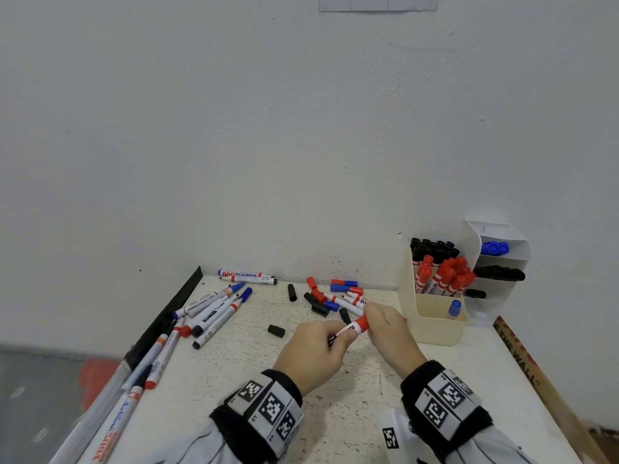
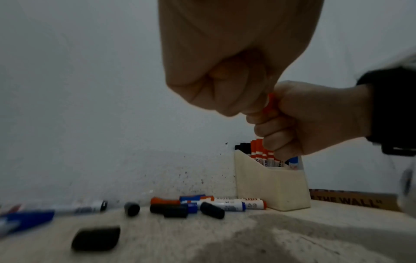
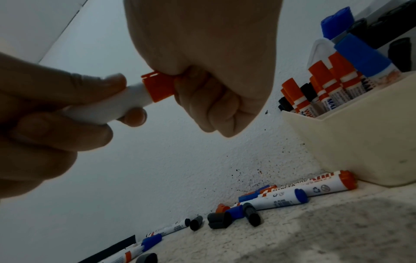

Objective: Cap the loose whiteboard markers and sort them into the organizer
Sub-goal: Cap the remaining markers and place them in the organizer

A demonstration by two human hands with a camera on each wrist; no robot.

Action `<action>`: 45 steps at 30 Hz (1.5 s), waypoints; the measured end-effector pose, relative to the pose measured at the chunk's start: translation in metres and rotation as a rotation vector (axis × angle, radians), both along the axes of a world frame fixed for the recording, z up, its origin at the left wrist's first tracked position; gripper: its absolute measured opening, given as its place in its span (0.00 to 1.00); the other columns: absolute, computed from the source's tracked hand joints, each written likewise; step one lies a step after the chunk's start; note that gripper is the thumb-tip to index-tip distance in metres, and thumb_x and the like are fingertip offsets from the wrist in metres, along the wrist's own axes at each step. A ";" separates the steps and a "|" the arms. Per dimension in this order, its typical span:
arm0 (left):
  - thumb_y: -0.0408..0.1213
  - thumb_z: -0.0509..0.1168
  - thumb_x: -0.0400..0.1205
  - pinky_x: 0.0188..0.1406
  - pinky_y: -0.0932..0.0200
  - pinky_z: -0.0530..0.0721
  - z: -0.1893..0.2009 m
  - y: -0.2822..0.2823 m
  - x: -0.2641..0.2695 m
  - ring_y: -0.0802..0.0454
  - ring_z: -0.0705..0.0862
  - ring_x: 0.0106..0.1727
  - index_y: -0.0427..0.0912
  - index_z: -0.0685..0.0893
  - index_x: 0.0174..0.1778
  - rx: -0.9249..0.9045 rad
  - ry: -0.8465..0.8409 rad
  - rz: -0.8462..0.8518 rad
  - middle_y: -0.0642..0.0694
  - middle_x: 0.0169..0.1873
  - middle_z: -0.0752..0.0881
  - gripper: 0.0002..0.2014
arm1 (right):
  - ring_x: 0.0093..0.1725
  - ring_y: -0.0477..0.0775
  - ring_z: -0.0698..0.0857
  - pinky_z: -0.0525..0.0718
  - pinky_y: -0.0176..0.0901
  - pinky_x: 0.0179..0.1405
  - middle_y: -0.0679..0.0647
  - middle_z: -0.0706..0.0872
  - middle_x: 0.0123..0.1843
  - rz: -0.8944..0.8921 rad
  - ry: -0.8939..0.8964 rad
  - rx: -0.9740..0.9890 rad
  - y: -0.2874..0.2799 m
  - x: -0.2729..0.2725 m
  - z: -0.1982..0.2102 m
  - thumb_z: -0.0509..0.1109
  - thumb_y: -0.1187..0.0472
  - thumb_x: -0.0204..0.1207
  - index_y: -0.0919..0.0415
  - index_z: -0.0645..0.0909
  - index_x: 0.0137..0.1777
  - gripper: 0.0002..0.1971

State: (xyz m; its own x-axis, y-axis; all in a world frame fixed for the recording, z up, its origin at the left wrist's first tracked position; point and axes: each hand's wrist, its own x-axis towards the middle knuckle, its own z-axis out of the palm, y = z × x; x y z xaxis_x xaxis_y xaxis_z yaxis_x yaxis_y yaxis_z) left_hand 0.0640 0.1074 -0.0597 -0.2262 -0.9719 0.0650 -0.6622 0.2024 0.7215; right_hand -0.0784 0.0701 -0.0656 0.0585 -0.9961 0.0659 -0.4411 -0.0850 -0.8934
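Pressing a red cap onto the marker my left hand grips, right hand curled round the cap — the organizer is part-filled, but many markers and caps still litter the table.

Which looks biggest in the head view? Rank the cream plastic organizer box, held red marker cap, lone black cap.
1. cream plastic organizer box, largest.
2. red marker cap and lone black cap: alike; the red one is partly hidden, so unranked.
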 end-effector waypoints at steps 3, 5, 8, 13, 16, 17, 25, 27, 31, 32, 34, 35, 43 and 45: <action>0.50 0.57 0.84 0.28 0.65 0.66 0.002 -0.002 -0.001 0.59 0.70 0.26 0.43 0.85 0.46 0.003 -0.047 -0.029 0.54 0.24 0.73 0.16 | 0.27 0.47 0.61 0.61 0.36 0.26 0.51 0.61 0.26 -0.016 -0.086 0.034 0.001 -0.003 -0.005 0.53 0.61 0.81 0.57 0.63 0.29 0.16; 0.49 0.58 0.84 0.28 0.66 0.69 0.005 -0.004 -0.002 0.61 0.70 0.23 0.41 0.86 0.46 0.096 0.062 -0.035 0.53 0.23 0.73 0.17 | 0.26 0.47 0.61 0.60 0.39 0.26 0.51 0.61 0.26 -0.013 -0.147 0.053 0.003 -0.004 -0.006 0.53 0.60 0.81 0.57 0.63 0.30 0.16; 0.50 0.57 0.84 0.16 0.67 0.64 0.008 -0.001 -0.002 0.61 0.64 0.14 0.45 0.84 0.44 0.346 0.351 -0.007 0.53 0.20 0.73 0.15 | 0.26 0.46 0.63 0.62 0.37 0.25 0.51 0.63 0.25 0.014 -0.144 0.030 0.004 -0.004 -0.004 0.51 0.62 0.83 0.59 0.66 0.32 0.16; 0.51 0.56 0.84 0.13 0.69 0.58 0.009 -0.001 -0.002 0.58 0.59 0.14 0.44 0.82 0.44 0.433 0.507 -0.013 0.57 0.14 0.70 0.16 | 0.28 0.47 0.63 0.62 0.39 0.27 0.52 0.63 0.27 0.037 -0.147 -0.020 0.000 -0.004 -0.001 0.51 0.62 0.84 0.60 0.66 0.34 0.15; 0.52 0.56 0.84 0.14 0.69 0.59 0.006 -0.002 -0.003 0.59 0.60 0.13 0.45 0.82 0.44 0.403 0.502 0.011 0.56 0.14 0.71 0.16 | 0.29 0.47 0.64 0.62 0.38 0.29 0.52 0.63 0.28 0.046 -0.116 -0.021 -0.001 -0.002 -0.001 0.51 0.63 0.84 0.59 0.66 0.33 0.16; 0.52 0.56 0.84 0.13 0.69 0.59 0.004 -0.002 -0.004 0.59 0.60 0.13 0.45 0.82 0.44 0.396 0.511 0.024 0.56 0.15 0.71 0.16 | 0.29 0.47 0.64 0.63 0.37 0.29 0.52 0.64 0.28 0.055 -0.108 -0.023 -0.002 -0.001 0.000 0.51 0.62 0.84 0.59 0.66 0.32 0.16; 0.52 0.54 0.85 0.14 0.68 0.60 -0.002 -0.010 0.001 0.58 0.64 0.17 0.53 0.84 0.46 0.260 0.641 0.151 0.51 0.22 0.73 0.15 | 0.26 0.39 0.73 0.71 0.26 0.27 0.47 0.73 0.27 0.115 -0.134 -0.053 -0.016 0.027 0.012 0.63 0.54 0.81 0.58 0.70 0.33 0.16; 0.53 0.52 0.86 0.20 0.69 0.68 -0.002 -0.012 0.012 0.57 0.72 0.25 0.54 0.83 0.47 0.224 0.559 0.189 0.50 0.29 0.78 0.15 | 0.23 0.38 0.73 0.71 0.24 0.25 0.49 0.74 0.27 0.112 -0.134 -0.077 -0.022 0.038 0.016 0.64 0.55 0.81 0.59 0.70 0.33 0.16; 0.48 0.51 0.87 0.54 0.62 0.78 -0.012 -0.015 0.065 0.59 0.79 0.48 0.51 0.79 0.55 0.225 0.279 0.386 0.52 0.50 0.81 0.12 | 0.28 0.50 0.71 0.70 0.31 0.23 0.56 0.74 0.31 0.043 -0.165 -0.085 -0.035 0.055 0.013 0.64 0.56 0.79 0.60 0.71 0.36 0.12; 0.44 0.54 0.85 0.61 0.58 0.79 -0.017 -0.014 0.085 0.57 0.79 0.53 0.49 0.77 0.61 0.247 0.162 0.462 0.51 0.56 0.80 0.11 | 0.29 0.52 0.72 0.72 0.35 0.24 0.58 0.75 0.32 0.020 -0.194 -0.082 -0.038 0.060 0.012 0.65 0.56 0.79 0.63 0.74 0.40 0.11; 0.39 0.57 0.82 0.65 0.52 0.79 -0.029 -0.010 0.124 0.50 0.79 0.61 0.46 0.73 0.69 0.319 -0.147 0.608 0.46 0.63 0.77 0.18 | 0.32 0.54 0.73 0.75 0.44 0.29 0.60 0.75 0.35 -0.008 -0.203 -0.081 -0.044 0.067 0.007 0.65 0.55 0.79 0.64 0.75 0.46 0.11; 0.38 0.57 0.81 0.66 0.50 0.78 -0.034 -0.005 0.142 0.47 0.78 0.64 0.45 0.69 0.72 0.340 -0.286 0.678 0.44 0.66 0.75 0.21 | 0.32 0.54 0.74 0.75 0.46 0.31 0.59 0.76 0.35 -0.013 -0.190 -0.091 -0.046 0.071 0.006 0.65 0.54 0.79 0.62 0.74 0.45 0.10; 0.33 0.54 0.80 0.57 0.50 0.84 -0.062 0.033 0.193 0.44 0.83 0.58 0.39 0.74 0.65 0.396 -0.620 0.839 0.41 0.60 0.78 0.17 | 0.31 0.49 0.74 0.70 0.38 0.28 0.53 0.75 0.35 0.003 -0.059 -0.129 -0.052 0.103 0.002 0.61 0.55 0.82 0.62 0.72 0.50 0.09; 0.32 0.55 0.80 0.55 0.48 0.85 -0.060 0.037 0.194 0.43 0.84 0.57 0.40 0.72 0.63 0.389 -0.553 0.888 0.40 0.59 0.80 0.16 | 0.32 0.50 0.75 0.71 0.39 0.29 0.54 0.76 0.36 0.010 -0.049 -0.132 -0.052 0.106 0.001 0.61 0.54 0.82 0.61 0.71 0.52 0.10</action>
State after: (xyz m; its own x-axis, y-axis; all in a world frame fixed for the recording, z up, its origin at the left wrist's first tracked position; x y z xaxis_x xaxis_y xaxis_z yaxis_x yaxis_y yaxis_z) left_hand 0.2579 0.1443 -0.1201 0.6552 -0.7353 -0.1734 -0.7093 -0.6777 0.1939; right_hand 0.0277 0.0182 -0.0644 0.0619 -0.9780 0.1992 -0.3957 -0.2073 -0.8947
